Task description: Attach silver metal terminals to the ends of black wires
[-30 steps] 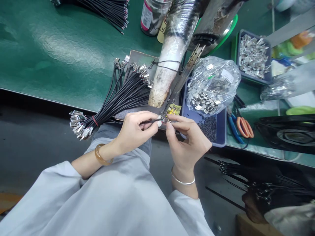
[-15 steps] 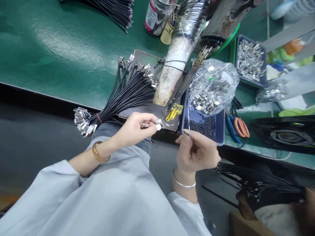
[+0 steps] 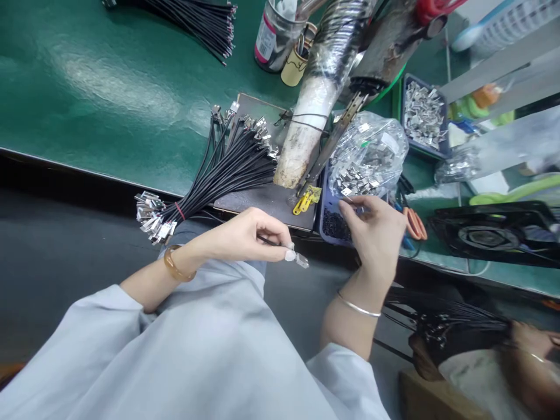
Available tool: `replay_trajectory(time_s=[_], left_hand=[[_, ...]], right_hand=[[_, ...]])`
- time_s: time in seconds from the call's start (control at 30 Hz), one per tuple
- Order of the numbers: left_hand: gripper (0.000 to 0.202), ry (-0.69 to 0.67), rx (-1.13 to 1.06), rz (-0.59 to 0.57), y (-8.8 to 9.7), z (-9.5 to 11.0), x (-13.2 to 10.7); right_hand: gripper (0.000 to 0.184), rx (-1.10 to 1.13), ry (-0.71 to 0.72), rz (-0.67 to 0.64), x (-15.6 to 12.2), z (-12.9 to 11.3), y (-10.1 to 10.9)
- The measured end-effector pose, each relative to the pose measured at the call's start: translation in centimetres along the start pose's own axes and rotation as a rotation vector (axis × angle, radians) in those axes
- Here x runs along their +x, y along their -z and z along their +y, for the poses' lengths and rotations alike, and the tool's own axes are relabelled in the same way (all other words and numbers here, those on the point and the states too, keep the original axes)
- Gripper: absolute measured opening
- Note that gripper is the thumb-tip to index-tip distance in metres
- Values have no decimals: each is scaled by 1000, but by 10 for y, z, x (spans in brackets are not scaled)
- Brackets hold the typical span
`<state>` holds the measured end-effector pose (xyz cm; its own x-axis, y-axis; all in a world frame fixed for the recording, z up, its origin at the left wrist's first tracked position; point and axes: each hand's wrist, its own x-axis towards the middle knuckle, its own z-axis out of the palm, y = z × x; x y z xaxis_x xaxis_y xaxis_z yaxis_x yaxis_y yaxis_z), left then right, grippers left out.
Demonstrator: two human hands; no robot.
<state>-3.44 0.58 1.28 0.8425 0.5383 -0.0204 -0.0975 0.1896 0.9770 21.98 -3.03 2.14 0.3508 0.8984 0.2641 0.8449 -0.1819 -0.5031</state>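
My left hand (image 3: 254, 236) is closed in a pinch on a thin black cable with a small metal connector (image 3: 301, 260) at its tip, held in front of the bench edge. My right hand (image 3: 376, 233) reaches over the blue tray (image 3: 326, 224) of small dark parts, its fingers curled beside the clear bag of metal shells (image 3: 367, 160); what its fingertips hold, if anything, is too small to make out. A tied bundle of black cables with metal ends (image 3: 210, 175) lies to the left of my left hand.
A wrapped machine column (image 3: 312, 111) stands behind the dark work plate (image 3: 262, 198). Yellow clips (image 3: 306, 198), orange-handled pliers (image 3: 411, 224), a second tray of metal shells (image 3: 422, 114), a jar (image 3: 275, 29) and another cable bundle (image 3: 196, 17) lie on the green bench. More cables hang low right (image 3: 446, 326).
My right hand left the cable end and moved up and right to the blue tray. My left hand dropped slightly with the cable. The view shifted a little.
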Motion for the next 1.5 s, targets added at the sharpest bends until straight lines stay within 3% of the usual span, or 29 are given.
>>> replay_trajectory(time_s=[0.1, 0.17, 0.23, 0.33, 0.4, 0.57, 0.73, 1.0, 1.3, 1.5], left_hand=[[21, -33, 19, 36, 0, 3, 6], [26, -44, 4, 127, -1, 0, 10], [29, -57, -24, 261, -4, -6, 15], [23, -92, -5, 418, -8, -16, 18], [18, -120, 41, 494, -10, -20, 19], [17, -179, 188, 632, -17, -25, 18], [14, -248, 323, 650, -22, -24, 16], [17, -395, 583, 690, -24, -24, 13], [17, -405, 608, 692, -25, -25, 14], [17, -455, 616, 660, -24, -24, 12]], right_hand=[[17, -1, -105, -185, 17, 9, -3], [17, 15, -120, -201, 18, 6, -7], [16, 65, -91, -87, 10, -2, -9], [16, 302, -32, 207, -11, -22, -8], [14, 477, -8, 290, -27, -36, -8], [6, 626, 4, 37, -54, -56, -23], [21, 593, 1, 24, -58, -61, -41], [24, 603, 17, 18, -58, -64, -42], [26, 590, 41, 9, -61, -63, -42], [31, 366, 97, 132, -60, -67, -40]])
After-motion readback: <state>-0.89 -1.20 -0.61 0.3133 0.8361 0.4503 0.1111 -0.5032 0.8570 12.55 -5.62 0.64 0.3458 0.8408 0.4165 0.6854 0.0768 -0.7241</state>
